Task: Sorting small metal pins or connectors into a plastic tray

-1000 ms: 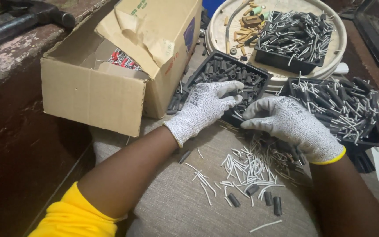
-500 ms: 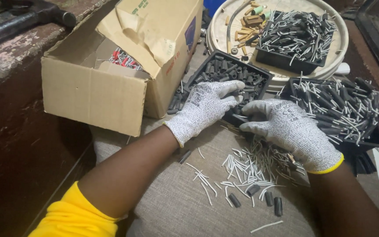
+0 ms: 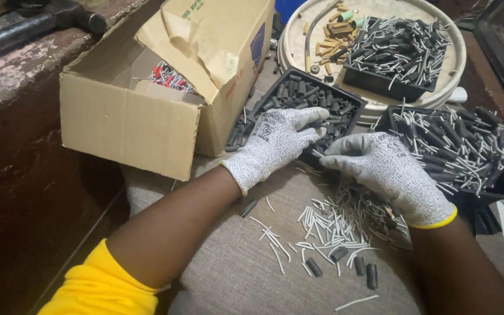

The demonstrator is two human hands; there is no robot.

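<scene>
Both hands wear grey speckled gloves. My left hand (image 3: 275, 144) rests on the near edge of a black tray (image 3: 275, 104) of short dark tubes, fingers curled toward my right hand. My right hand (image 3: 387, 172) lies beside it over a loose pile of thin white sticks (image 3: 336, 224) on the grey fabric, its fingertips meeting the left hand's. Whatever small piece sits between the fingertips is hidden. A few dark tube pieces (image 3: 357, 267) lie near the sticks.
An open cardboard box (image 3: 141, 122) with red-tipped parts stands at the left. A second black tray (image 3: 491, 186) heaped with white sticks and dark tubes sits at the right. A round pale tray (image 3: 453, 64) at the back carries another black tray and wooden bits.
My right hand has slid a little left, toward the left hand. The left hand has barely moved.
</scene>
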